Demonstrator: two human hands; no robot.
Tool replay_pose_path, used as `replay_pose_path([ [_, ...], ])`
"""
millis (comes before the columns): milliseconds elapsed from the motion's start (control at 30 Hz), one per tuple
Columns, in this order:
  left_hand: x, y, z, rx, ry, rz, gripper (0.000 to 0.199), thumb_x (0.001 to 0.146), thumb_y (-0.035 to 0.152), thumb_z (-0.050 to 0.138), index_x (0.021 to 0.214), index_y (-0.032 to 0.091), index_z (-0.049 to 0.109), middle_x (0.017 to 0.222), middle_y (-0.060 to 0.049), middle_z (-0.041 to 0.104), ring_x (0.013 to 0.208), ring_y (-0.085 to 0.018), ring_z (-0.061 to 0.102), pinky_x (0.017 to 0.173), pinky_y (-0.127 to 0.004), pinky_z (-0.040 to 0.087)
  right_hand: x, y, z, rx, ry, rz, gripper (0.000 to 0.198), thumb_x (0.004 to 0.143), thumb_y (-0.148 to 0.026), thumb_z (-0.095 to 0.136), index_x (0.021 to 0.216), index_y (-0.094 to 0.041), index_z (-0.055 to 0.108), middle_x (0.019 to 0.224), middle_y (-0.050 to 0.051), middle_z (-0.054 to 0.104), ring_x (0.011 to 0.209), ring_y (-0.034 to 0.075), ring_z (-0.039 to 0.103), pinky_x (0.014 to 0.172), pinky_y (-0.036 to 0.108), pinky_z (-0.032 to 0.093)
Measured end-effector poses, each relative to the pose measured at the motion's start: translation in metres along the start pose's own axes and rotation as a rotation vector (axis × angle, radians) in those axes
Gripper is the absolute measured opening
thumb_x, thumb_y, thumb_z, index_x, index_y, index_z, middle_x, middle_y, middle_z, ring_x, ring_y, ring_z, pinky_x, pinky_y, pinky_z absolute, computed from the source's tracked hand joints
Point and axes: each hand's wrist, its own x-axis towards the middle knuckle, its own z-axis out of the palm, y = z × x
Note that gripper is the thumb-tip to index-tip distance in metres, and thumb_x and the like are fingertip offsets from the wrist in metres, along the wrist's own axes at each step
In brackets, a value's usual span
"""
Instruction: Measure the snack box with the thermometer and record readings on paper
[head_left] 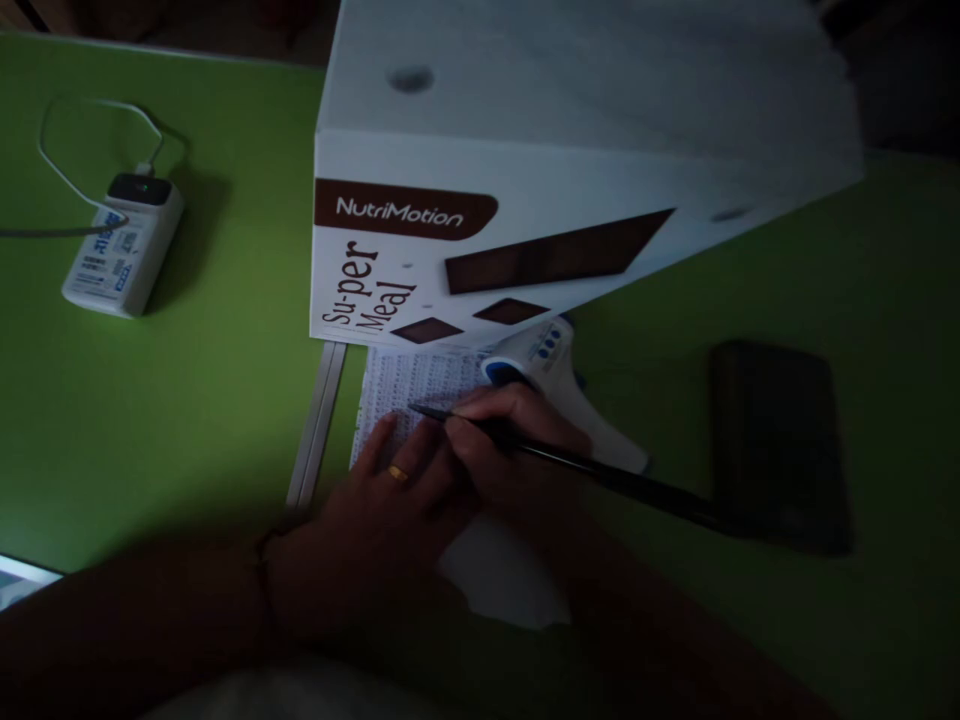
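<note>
My right hand [517, 440] is closed around a long, slim black pen [600, 467]. Its pointed tip is at the sheet of paper [420, 375], which is covered in dense rows of small dark marks. Flat across the lower part of that sheet lies my left hand [397, 500], fingers stretched out, with a gold ring on one finger. Beyond my right hand, a white and blue handheld device [551, 365], shaped like an infrared thermometer, lies on the paper's edge and is partly covered by the hand. The paper's top edge meets the box.
A large white NutriMotion box [405, 260] stands directly behind the paper. At left are a white power bank [120, 255] with a cable and a thin pale metal strip [316, 425]. A dark rectangular object [780, 440] sits at right on the green table [240, 400]. Lighting is dim.
</note>
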Motion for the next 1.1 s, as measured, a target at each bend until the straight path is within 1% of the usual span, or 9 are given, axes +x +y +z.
replay_pose_path([
  [167,0.001,-0.001,-0.004,-0.021,-0.011,0.015,0.080,0.099,0.071,0.050,0.156,0.015,0.049,0.154,-0.018,0.054,0.142,-0.038,0.053,0.122,-0.060,0.039,0.000,0.000,0.000,-0.010,-0.027,0.013,0.015,0.082,-0.018,0.066,0.078,-0.029,0.058,0.067,-0.004,0.067,0.058,0.018,0.063,0.054,0.035,0.053],
  [367,0.000,-0.001,-0.001,0.000,0.026,0.017,0.076,0.100,0.070,0.049,0.154,0.016,0.051,0.153,-0.018,0.055,0.140,-0.037,0.054,0.121,-0.059,0.040,0.000,-0.002,-0.002,-0.012,-0.049,0.026,0.016,0.081,-0.018,0.065,0.077,-0.031,0.056,0.063,-0.004,0.064,0.056,0.020,0.062,0.051,0.037,0.052],
  [467,0.000,-0.001,0.001,-0.005,0.013,0.018,0.086,0.095,0.078,0.050,0.154,0.016,0.050,0.154,-0.020,0.054,0.140,-0.039,0.054,0.121,-0.060,0.039,-0.002,0.000,-0.003,-0.017,-0.067,0.051,0.015,0.082,-0.018,0.065,0.078,-0.031,0.058,0.065,-0.004,0.065,0.058,0.020,0.063,0.054,0.037,0.053],
  [567,0.001,-0.002,0.000,-0.014,-0.001,0.020,0.086,0.095,0.077,0.050,0.154,0.016,0.049,0.155,-0.019,0.053,0.142,-0.039,0.052,0.121,-0.060,0.040,-0.004,0.001,-0.002,-0.024,-0.048,0.105,0.014,0.084,-0.021,0.066,0.081,-0.032,0.058,0.071,-0.003,0.068,0.064,0.022,0.066,0.058,0.039,0.055],
  [733,0.002,-0.003,-0.005,-0.041,-0.058,0.035,0.103,0.083,0.082,0.064,0.158,0.014,0.045,0.158,-0.022,0.049,0.144,-0.041,0.049,0.122,-0.062,0.038,-0.001,-0.002,-0.001,0.004,-0.031,0.052,0.017,0.082,-0.017,0.064,0.078,-0.031,0.055,0.065,-0.004,0.064,0.057,0.020,0.062,0.054,0.036,0.052],
  [867,0.002,-0.001,-0.002,-0.047,-0.042,0.025,0.090,0.092,0.075,0.059,0.157,0.014,0.046,0.157,-0.021,0.049,0.144,-0.041,0.049,0.122,-0.062,0.036,0.002,-0.001,-0.002,0.034,-0.064,0.034,0.017,0.081,-0.015,0.065,0.077,-0.029,0.057,0.065,-0.005,0.064,0.057,0.018,0.061,0.053,0.033,0.051],
  [967,0.001,0.000,0.003,-0.041,-0.017,0.016,0.077,0.098,0.065,0.056,0.156,0.015,0.048,0.156,-0.020,0.051,0.143,-0.040,0.050,0.122,-0.061,0.035,0.001,0.000,-0.002,0.049,-0.049,0.039,0.015,0.081,-0.015,0.065,0.077,-0.028,0.058,0.065,-0.006,0.064,0.058,0.016,0.061,0.054,0.032,0.051],
  [1033,0.000,0.000,0.006,-0.022,0.036,0.004,0.069,0.101,0.060,0.055,0.154,0.016,0.051,0.153,-0.019,0.054,0.142,-0.038,0.052,0.121,-0.060,0.037,0.000,0.000,-0.001,0.034,-0.023,0.042,0.013,0.080,-0.016,0.065,0.077,-0.027,0.059,0.066,-0.005,0.065,0.059,0.016,0.062,0.056,0.032,0.052],
  [1100,0.000,0.000,0.007,-0.011,0.095,0.004,0.072,0.100,0.067,0.050,0.150,0.016,0.055,0.150,-0.018,0.057,0.140,-0.038,0.053,0.120,-0.059,0.039,-0.001,0.000,-0.001,0.022,-0.007,0.047,0.013,0.080,-0.018,0.066,0.076,-0.027,0.059,0.067,-0.005,0.065,0.060,0.017,0.062,0.056,0.033,0.052],
])
